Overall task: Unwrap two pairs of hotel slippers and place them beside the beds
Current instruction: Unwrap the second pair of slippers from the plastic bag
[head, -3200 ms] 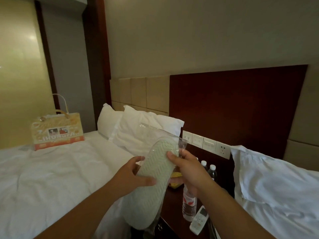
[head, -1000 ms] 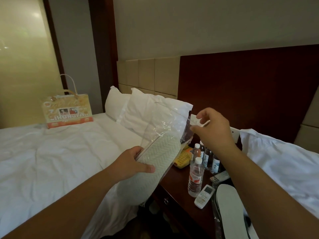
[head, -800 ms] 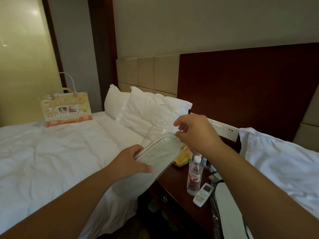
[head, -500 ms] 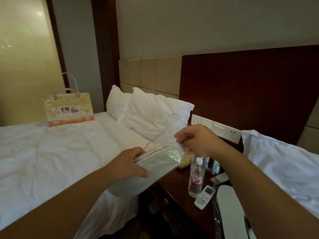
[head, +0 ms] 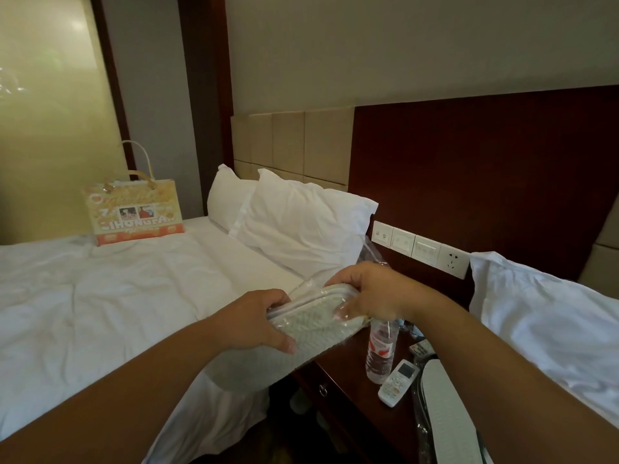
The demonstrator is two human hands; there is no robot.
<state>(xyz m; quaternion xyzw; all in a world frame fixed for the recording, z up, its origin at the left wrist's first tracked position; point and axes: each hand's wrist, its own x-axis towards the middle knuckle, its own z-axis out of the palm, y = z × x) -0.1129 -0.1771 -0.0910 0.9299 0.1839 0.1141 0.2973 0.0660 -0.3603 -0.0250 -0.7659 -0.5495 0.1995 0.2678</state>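
Observation:
A white pair of slippers (head: 313, 324) with ribbed soles sits in a clear plastic wrapper (head: 370, 251), held over the gap between the left bed (head: 100, 296) and the nightstand (head: 355, 373). My left hand (head: 254, 321) grips the pair at its middle, thumb on the sole. My right hand (head: 368, 291) grips the toe end, fingers curled over the rim inside the wrapper's open mouth. A second wrapped slipper pair (head: 442, 413) lies on the nightstand's near right corner, partly hidden by my right forearm.
A water bottle (head: 382, 349), a white remote (head: 398, 381) and small bottles stand on the nightstand. Pillows (head: 301, 226) and an orange gift bag (head: 134, 212) sit on the left bed. The right bed's pillow (head: 542, 316) is at the right. Wall switches (head: 418, 247) are behind.
The pair has tilted from upright to nearly flat and come lower. My right hand let go of the wrapper's top, moved down and took hold of the toe end.

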